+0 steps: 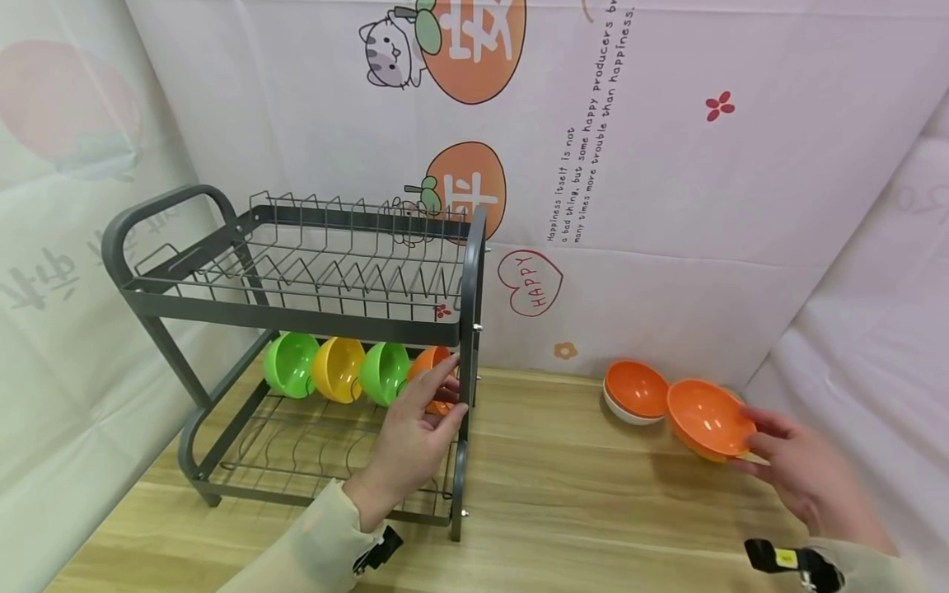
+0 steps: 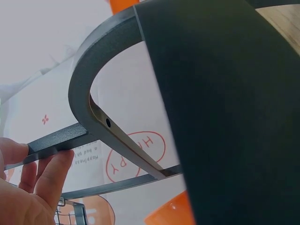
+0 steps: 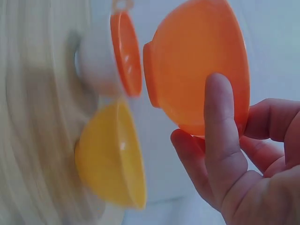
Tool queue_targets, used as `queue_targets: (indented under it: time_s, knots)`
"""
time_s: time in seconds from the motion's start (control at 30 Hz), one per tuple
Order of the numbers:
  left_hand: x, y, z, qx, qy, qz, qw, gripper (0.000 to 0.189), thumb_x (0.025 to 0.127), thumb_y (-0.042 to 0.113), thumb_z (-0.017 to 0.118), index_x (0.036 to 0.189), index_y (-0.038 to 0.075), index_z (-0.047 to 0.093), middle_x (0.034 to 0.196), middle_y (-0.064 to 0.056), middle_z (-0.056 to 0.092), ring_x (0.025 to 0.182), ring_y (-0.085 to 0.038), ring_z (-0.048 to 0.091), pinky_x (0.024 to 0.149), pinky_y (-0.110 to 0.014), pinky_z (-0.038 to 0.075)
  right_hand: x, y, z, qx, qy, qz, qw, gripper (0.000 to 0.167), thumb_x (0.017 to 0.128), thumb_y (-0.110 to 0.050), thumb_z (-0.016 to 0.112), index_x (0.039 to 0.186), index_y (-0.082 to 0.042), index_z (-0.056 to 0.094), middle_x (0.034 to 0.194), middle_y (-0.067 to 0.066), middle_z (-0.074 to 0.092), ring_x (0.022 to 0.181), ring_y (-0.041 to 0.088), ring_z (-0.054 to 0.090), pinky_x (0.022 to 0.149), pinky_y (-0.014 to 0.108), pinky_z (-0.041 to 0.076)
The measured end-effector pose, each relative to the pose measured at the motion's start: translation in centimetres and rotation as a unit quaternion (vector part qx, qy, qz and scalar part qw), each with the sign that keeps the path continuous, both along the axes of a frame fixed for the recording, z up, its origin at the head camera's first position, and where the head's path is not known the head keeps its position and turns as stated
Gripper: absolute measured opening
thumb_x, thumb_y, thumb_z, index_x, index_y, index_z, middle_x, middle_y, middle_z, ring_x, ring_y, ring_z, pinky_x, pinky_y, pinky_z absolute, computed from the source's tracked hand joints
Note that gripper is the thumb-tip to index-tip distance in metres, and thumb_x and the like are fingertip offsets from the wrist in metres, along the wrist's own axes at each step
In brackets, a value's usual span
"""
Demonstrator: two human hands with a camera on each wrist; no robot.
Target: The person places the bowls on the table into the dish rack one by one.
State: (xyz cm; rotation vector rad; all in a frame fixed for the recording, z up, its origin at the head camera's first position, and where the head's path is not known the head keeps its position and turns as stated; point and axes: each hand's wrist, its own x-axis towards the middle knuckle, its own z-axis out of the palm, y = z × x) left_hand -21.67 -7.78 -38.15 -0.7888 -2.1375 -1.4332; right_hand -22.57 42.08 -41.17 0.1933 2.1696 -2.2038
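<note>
My right hand [image 1: 804,461] pinches the rim of an orange bowl [image 1: 708,416]. In the right wrist view this orange bowl [image 3: 201,65] is raised off the table, apart from a yellow bowl [image 3: 110,157]. Beside it, another orange bowl [image 1: 636,387] sits in a white bowl [image 1: 626,414]. On the left, my left hand [image 1: 411,432] holds the right upright of a dark two-tier dish rack [image 1: 469,346]; the left wrist view shows thumb and fingers around the bar [image 2: 58,140]. Behind that hand, an orange bowl [image 1: 430,360] on the lower tier is partly hidden.
Along the rack's lower tier stand a green bowl [image 1: 291,366], a yellow bowl [image 1: 338,371] and a second green bowl [image 1: 385,372], tilted in a row. Wire slots [image 1: 356,263] fill the upper tier. A printed cloth [image 1: 667,206] hangs behind the wooden table [image 1: 563,494].
</note>
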Motion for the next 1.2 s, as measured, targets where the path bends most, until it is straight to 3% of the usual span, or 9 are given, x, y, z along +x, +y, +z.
queue_targets:
  time_s: [0.07,0.17,0.33,0.57,0.73,0.87,0.93,1.03,1.2]
  knots:
    - [0.0,0.0,0.0,-0.001,0.002,0.0,1.0,0.072,0.091,-0.004,0.069,0.151,0.027,0.044,0.113,0.0,0.057,0.097,-0.015,0.061,0.071,-0.029,0.058,0.5,-1.4,0.3,0.017,0.004,0.008,0.9998,0.039,0.098,0.007,0.054,0.116,-0.026,0.065,0.139,0.022,0.03,0.091,0.012,0.062,0.079,0.041,0.058]
    - [0.0,0.0,0.0,-0.001,0.006,0.002,1.0,0.072,0.091,-0.004,0.069,0.151,0.025,0.044,0.112,-0.001,0.057,0.097,-0.016,0.061,0.071,-0.028,0.058,1.1,-3.5,0.7,0.023,0.005,0.022,0.9995,0.038,0.099,0.004,0.057,0.122,-0.024,0.066,0.144,0.022,0.028,0.093,0.014,0.064,0.077,0.041,0.059]
    - [-0.1,0.1,-0.2,0.0,0.011,0.006,0.9999,0.072,0.09,-0.005,0.069,0.151,0.024,0.044,0.112,-0.001,0.058,0.097,-0.017,0.061,0.071,-0.029,0.058,2.0,-7.1,1.3,0.018,0.011,0.045,0.9988,0.035,0.099,0.0,0.059,0.13,-0.016,0.064,0.125,-0.002,0.049,0.092,0.024,0.066,0.075,0.042,0.059]
    - [0.1,0.2,0.0,0.004,0.006,0.007,0.9999,0.071,0.09,-0.005,0.069,0.15,0.025,0.045,0.113,-0.001,0.057,0.097,-0.018,0.061,0.071,-0.033,0.059,3.3,-12.4,2.2,0.045,0.016,0.063,0.9969,0.048,0.099,0.001,0.055,0.145,0.006,0.042,0.144,0.021,0.037,0.093,0.03,0.065,0.076,0.046,0.058]
    - [1.2,0.5,0.7,0.014,-0.066,0.007,0.9977,0.074,0.091,0.003,0.071,0.152,0.031,0.04,0.118,0.001,0.054,0.104,-0.018,0.058,0.081,-0.031,0.057,4.1,-15.2,2.9,0.052,0.014,0.082,0.9952,0.048,0.097,0.003,0.056,0.144,0.007,0.044,0.144,0.027,0.036,0.093,0.033,0.065,0.076,0.047,0.058]
    - [3.7,0.8,1.7,0.057,-0.13,0.021,0.9897,0.066,0.089,0.006,0.072,0.146,0.025,0.043,0.12,-0.004,0.05,0.106,-0.022,0.055,0.087,-0.032,0.055,4.5,-16.7,3.3,0.048,0.007,0.096,0.9942,0.047,0.097,0.004,0.056,0.143,0.005,0.046,0.143,0.026,0.039,0.095,0.035,0.065,0.075,0.047,0.058]
    - [5.0,0.9,2.2,0.078,-0.166,0.009,0.9831,0.055,0.089,0.007,0.07,0.137,0.021,0.048,0.116,-0.009,0.051,0.101,-0.025,0.054,0.083,-0.033,0.056,4.8,-17.3,3.5,0.044,0.004,0.101,0.9939,0.048,0.096,0.004,0.056,0.143,0.005,0.046,0.144,0.025,0.039,0.095,0.035,0.064,0.075,0.048,0.058]
    - [6.2,1.1,2.6,0.107,-0.238,-0.058,0.9635,0.044,0.089,0.006,0.068,0.13,0.013,0.053,0.112,-0.012,0.052,0.1,-0.027,0.055,0.083,-0.034,0.055,5.3,-17.9,3.6,0.04,0.009,0.118,0.9921,0.049,0.096,0.004,0.057,0.143,0.005,0.045,0.143,0.025,0.041,0.097,0.035,0.064,0.075,0.048,0.058]
    - [6.7,1.6,2.1,0.202,-0.379,-0.185,0.884,0.051,0.093,0.003,0.063,0.142,0.003,0.047,0.127,-0.018,0.046,0.111,-0.028,0.054,0.089,-0.046,0.054,6.5,-19.2,3.7,0.028,0.025,0.156,0.987,0.05,0.095,0.004,0.058,0.143,0.008,0.043,0.138,0.027,0.048,0.098,0.035,0.065,0.074,0.051,0.058]
